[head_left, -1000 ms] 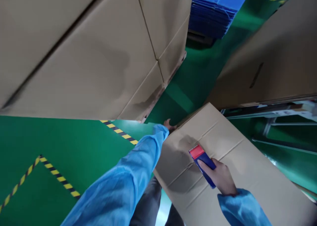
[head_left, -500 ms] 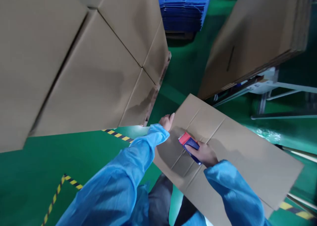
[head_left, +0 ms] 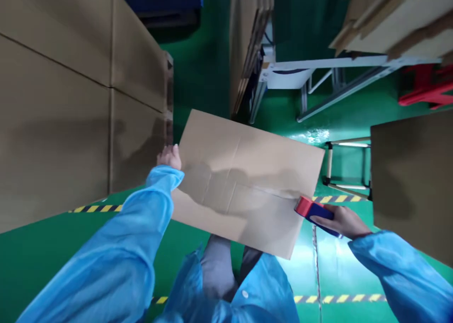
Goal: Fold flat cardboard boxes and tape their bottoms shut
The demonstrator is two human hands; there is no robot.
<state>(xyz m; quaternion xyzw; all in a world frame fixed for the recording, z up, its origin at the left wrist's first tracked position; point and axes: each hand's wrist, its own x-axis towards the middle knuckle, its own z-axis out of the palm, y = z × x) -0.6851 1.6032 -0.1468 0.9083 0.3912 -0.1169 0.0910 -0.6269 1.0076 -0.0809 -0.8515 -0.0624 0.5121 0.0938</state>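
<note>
A brown cardboard carton [head_left: 212,139] lies tilted before me, its creased broad face turned up. At its left edge my left hand [head_left: 170,157] is closed, the thumb along the rim. My right hand [head_left: 345,221] is wrapped round a red and blue tape dispenser [head_left: 314,214]. The dispenser's red head is at the carton's right edge, near the end of a thin line that crosses the right half of the face. Whether that line is tape or a seam, I cannot tell for sure.
Stacked cartons [head_left: 56,139] on a pallet stand at left. Upright flat cardboard [head_left: 247,44] and a metal-framed table [head_left: 325,64] are ahead. At right are a tubular frame [head_left: 350,187], another cardboard piece [head_left: 412,181] and a red stand [head_left: 424,91]. Striped tape [head_left: 95,208] marks the green floor.
The tape dispenser has gone from the carton's left part to its right edge in my right hand. My left hand still holds the left edge. The view has turned to the right.
</note>
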